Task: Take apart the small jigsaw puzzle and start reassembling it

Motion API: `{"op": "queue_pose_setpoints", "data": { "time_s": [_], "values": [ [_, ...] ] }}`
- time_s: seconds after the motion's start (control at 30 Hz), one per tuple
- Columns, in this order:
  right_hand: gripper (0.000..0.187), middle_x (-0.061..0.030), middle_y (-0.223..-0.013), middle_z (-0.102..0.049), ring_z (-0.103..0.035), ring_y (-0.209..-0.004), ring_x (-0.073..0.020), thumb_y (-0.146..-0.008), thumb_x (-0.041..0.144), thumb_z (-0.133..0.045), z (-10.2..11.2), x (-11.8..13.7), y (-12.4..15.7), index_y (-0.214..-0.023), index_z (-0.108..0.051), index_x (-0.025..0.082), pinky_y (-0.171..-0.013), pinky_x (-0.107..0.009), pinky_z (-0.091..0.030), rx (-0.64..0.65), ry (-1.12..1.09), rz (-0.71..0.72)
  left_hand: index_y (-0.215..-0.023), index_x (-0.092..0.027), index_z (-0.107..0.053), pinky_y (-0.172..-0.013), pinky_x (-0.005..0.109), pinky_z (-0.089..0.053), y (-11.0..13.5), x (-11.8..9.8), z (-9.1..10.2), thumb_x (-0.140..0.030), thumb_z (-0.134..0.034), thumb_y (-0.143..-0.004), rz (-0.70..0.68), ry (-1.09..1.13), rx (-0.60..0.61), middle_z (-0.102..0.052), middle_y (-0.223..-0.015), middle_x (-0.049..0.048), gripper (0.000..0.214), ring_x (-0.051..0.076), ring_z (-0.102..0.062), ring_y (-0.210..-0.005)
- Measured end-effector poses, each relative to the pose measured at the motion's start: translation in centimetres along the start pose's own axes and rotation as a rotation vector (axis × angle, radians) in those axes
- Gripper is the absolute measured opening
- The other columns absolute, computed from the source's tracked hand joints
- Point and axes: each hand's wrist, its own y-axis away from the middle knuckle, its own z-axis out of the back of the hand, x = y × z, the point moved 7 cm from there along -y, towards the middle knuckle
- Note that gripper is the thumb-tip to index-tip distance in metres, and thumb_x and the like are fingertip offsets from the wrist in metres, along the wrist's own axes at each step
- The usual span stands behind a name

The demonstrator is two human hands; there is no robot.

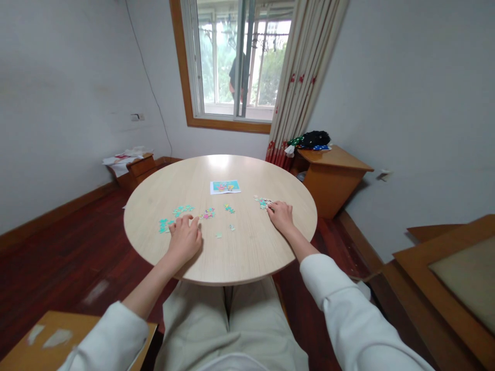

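I sit at a round pale wooden table [247, 257]. My left hand [184, 238] rests on it with fingers curled, right beside a cluster of teal puzzle pieces [165, 224]. My right hand [281, 216] lies palm down, its fingertips touching a small group of puzzle pieces [263, 202]. More loose pieces [209, 213] are scattered between my hands, some teal, some pink. A small reference picture card [225, 186] lies flat further back near the table's middle. What my left fingers hold, if anything, is hidden.
An orange wooden cabinet [328, 178] with dark cloth on top stands at the back right by a curtain [301, 77]. A low box with papers [133, 165] sits at the back left. A person stands outside the window [236, 72]. Wooden furniture [444, 278] is at my right.
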Motion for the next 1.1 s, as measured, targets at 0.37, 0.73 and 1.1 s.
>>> {"op": "queue_pose_setpoints", "data": {
  "time_s": [0.37, 0.73, 1.1],
  "values": [
    [0.024, -0.0069, -0.095, -0.068, -0.052, -0.093, -0.0209, -0.088, 0.033, -0.050, 0.1, 0.1, -0.3, -0.081, -0.069, 0.020, -0.077, -0.034, -0.024, -0.017, -0.032, 0.020, -0.113, -0.018, -0.058, -0.091, 0.047, -0.031, -0.3, -7.4, -1.6, -0.018, -0.041, -0.084, -0.182, 0.286, -0.007, -0.053, -0.122, 0.0151, 0.034, 0.028, -0.045, -0.112],
    [0.024, -0.0088, -0.096, -0.068, -0.052, -0.093, -0.0223, -0.085, 0.026, -0.045, 1.2, 0.4, 0.2, -0.079, -0.067, 0.018, -0.082, -0.036, -0.029, -0.121, -0.242, -0.063, -0.103, -0.017, -0.061, -0.091, 0.042, -0.030, -0.7, -5.5, -2.4, -0.016, -0.043, -0.083, -0.025, 0.526, -0.011, -0.059, -0.109, 0.0111, 0.027, 0.024, -0.050, -0.109],
    [0.018, -0.0042, -0.104, -0.063, -0.051, -0.099, -0.0240, -0.069, 0.035, -0.061, -0.1, 1.6, 1.7, -0.058, -0.064, 0.021, -0.089, -0.044, -0.029, 0.054, -0.421, -0.072, -0.099, -0.018, -0.062, -0.091, 0.042, -0.031, -0.6, -5.3, -2.4, -0.015, -0.044, -0.082, 0.020, 0.547, -0.012, -0.060, -0.107, 0.0101, 0.025, 0.025, -0.050, -0.109]
  ]
}}
